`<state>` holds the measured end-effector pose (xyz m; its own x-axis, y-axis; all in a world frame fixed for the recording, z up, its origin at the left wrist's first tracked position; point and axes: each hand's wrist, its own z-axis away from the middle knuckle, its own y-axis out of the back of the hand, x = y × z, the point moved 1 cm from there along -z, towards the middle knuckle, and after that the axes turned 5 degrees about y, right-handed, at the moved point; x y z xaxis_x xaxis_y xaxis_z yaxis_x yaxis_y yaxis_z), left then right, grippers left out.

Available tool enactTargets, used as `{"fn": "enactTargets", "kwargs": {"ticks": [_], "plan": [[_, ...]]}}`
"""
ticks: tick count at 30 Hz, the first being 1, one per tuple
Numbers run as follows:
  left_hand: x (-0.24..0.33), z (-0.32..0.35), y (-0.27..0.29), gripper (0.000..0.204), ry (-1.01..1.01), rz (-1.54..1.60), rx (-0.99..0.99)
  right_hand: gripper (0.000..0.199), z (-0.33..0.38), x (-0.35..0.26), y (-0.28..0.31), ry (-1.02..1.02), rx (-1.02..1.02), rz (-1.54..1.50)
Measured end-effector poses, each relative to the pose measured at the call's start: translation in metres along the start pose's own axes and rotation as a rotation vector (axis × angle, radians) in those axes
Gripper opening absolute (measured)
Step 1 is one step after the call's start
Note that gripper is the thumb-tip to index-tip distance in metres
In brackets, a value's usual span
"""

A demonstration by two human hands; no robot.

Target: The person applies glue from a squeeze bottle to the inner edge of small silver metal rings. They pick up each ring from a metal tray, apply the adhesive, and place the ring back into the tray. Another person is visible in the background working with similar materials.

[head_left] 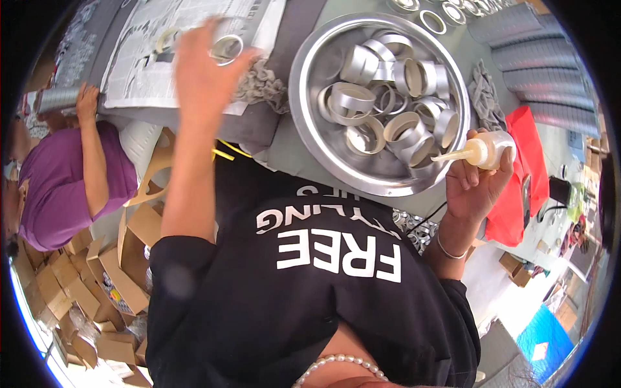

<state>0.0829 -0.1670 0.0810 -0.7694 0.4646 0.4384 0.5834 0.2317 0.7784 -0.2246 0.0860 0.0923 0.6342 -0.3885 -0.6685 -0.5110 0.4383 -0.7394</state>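
Observation:
My left hand (pixel 210 71), smeared by motion, is over the newspaper (pixel 139 71) at the upper left, thumb and fingers apart. A thin silver ring (pixel 226 50) shows in the gap between them, and another pale ring (pixel 167 41) lies just left of the hand. My right hand (pixel 471 184) is closed round a small translucent squeeze bottle (pixel 495 149) of yellowish liquid. Its long nozzle points left, over the rim of a round metal basin (pixel 310 139). Inside the basin lie several loose silver ring bands (pixel 350 102), piled at different tilts.
A crumpled grey cloth (pixel 262 87) lies right of my left hand. Beside the basin are a red bag (pixel 517 174) and stacked grey tubes (pixel 543 81); more rings (pixel 432 22) lie beyond it. A person in purple (pixel 77 174) works at the left, above cardboard boxes (pixel 71 284).

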Motion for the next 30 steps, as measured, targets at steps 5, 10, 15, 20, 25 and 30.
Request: {"fn": "enactTargets", "kwargs": {"ticks": [5,10,15,20,25,30], "plan": [[0.05,-0.012,-0.007,0.062,-0.183,0.311,-0.095,0.049,0.0,0.004,0.0,0.029,0.006,-0.025],[0.09,0.001,-0.08,0.062,-0.409,0.351,-0.453,0.05,0.001,0.002,-0.01,0.062,0.0,-0.022],[0.095,-0.013,-0.08,0.067,-0.319,0.277,-0.662,0.051,0.002,-0.005,-0.012,0.114,0.002,0.0],[0.098,0.0,-0.037,0.061,0.061,0.743,-0.704,0.054,0.008,-0.004,-0.017,0.293,-0.063,0.001],[0.114,0.045,-0.007,0.064,0.465,1.459,-1.056,0.062,0.022,0.0,-0.034,0.861,-0.167,0.648],[0.122,0.072,0.002,0.075,0.811,1.643,-1.241,0.063,0.027,0.008,-0.059,0.976,-0.719,0.749]]}}
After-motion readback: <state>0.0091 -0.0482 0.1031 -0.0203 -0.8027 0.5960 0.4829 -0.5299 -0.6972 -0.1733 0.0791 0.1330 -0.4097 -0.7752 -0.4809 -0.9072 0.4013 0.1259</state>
